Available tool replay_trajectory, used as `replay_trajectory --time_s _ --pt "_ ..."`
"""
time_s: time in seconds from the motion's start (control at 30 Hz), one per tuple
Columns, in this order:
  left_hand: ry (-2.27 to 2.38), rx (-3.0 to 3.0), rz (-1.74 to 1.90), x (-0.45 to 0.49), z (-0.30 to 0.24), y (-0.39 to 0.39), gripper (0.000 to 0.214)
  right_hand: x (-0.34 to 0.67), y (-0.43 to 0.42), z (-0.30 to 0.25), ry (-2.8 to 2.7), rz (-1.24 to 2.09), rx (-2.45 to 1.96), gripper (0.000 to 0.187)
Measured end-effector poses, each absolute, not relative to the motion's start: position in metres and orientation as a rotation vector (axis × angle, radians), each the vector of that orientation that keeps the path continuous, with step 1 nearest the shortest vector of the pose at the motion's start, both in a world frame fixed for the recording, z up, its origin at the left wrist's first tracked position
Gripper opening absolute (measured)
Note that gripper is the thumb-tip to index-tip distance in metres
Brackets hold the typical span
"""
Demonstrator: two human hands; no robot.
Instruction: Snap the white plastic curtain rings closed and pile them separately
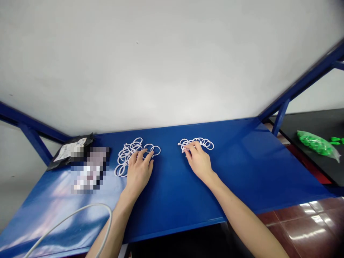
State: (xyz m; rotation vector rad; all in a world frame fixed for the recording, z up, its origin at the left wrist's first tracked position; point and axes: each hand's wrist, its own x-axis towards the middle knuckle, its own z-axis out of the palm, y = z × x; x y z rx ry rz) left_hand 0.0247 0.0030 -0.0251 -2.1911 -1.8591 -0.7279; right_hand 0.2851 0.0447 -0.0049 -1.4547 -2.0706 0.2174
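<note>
Two heaps of white plastic rings lie on a blue table [242, 168]. My left hand [139, 170] rests flat on the table with fingers stretched out, its fingertips touching the right edge of the larger left heap of rings [126, 154]. My right hand [199, 159] lies over the smaller right heap of rings [202, 142], its fingers curled and pinched on a ring at the heap's left side.
A black packet with a white label [71, 152] lies at the table's far left, next to a blurred patch. A white cable [80, 215] loops over the near left corner. A green bag [317, 143] sits on a dark surface to the right. A white wall stands behind.
</note>
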Motion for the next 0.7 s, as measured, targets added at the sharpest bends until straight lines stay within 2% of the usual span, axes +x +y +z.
replay_trajectory --time_s 0.17,0.47,0.6,0.7 --pt "-1.827 -2.16 -0.677 0.026 -0.025 0.003 0.018 0.285 0.046 -0.003 -2.031 0.158 -1.506 0.026" --pt "-1.616 -2.576 -1.258 0.058 -0.008 -0.012 0.009 0.26 0.019 -0.005 -2.305 0.401 -0.925 0.028" --pt "-1.767 -2.713 -1.372 0.067 -0.007 -0.019 0.01 0.259 0.018 -0.005 -2.275 0.481 -0.869 0.018" --pt "-2.005 -2.707 -1.486 0.067 -0.01 -0.02 0.01 0.26 0.017 -0.003 -2.178 0.701 -0.875 0.014"
